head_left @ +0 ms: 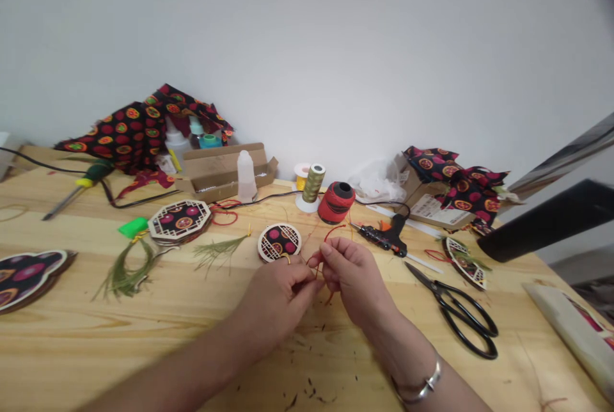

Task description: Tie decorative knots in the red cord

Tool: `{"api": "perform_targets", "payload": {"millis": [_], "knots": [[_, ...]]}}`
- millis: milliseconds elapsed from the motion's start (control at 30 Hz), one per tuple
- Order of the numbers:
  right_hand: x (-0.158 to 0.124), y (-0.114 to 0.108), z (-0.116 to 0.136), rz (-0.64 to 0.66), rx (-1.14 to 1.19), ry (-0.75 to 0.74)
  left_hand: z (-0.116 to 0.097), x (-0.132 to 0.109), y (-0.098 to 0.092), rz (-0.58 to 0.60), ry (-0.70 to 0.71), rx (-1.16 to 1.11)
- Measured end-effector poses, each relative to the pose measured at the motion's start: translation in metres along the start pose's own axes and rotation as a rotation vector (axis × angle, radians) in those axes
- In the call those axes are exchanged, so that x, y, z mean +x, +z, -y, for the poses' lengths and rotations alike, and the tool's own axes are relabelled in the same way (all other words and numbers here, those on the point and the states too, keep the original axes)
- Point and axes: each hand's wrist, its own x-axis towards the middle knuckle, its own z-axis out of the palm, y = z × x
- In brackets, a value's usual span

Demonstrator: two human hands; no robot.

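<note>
Short of the far edge, mid-surface (96, 341), the left hand (281, 287) and right hand (355, 271) pinch the cord (334, 229) in closed fingers close together, probably to control so thin a strand, while scissors (436, 285) lie toward the right edge, presumably for easy reach.

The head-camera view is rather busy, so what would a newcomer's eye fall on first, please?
Probably the bare left hand and bare right hand, meeting in the centre at a thin red cord. Next might come the bunched black cloth with red-orange discs, back left, and the black metal scissors right of the hands.
</note>
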Motion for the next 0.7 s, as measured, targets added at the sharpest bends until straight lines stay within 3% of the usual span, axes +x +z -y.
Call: {"api": "perform_targets", "payload": {"millis": [200, 333, 467, 533, 700], "knots": [[0.0005, -0.0004, -0.0015, 0.001, 0.014, 0.025, -0.002, -0.0006, -0.0022, 0.009, 0.039, 0.07], [0.0016, -0.0016, -0.0029, -0.005, -0.047, -0.001, -0.0044, -0.0026, -0.0075, -0.226, 0.023, 0.003], [0.0012, -0.0003, -0.0033, -0.015, -0.117, -0.018, -0.0044, -0.0017, -0.0085, -0.438, -0.02, -0.257], [0.0004, 0.0011, -0.0026, -0.022, -0.116, -0.008, -0.0038, -0.0003, -0.006, -0.381, -0.075, -0.421], [-0.0009, 0.0032, -0.0008, -0.018, -0.135, -0.025, -0.0015, 0.0017, -0.0005, -0.007, -0.319, -0.679]]}}
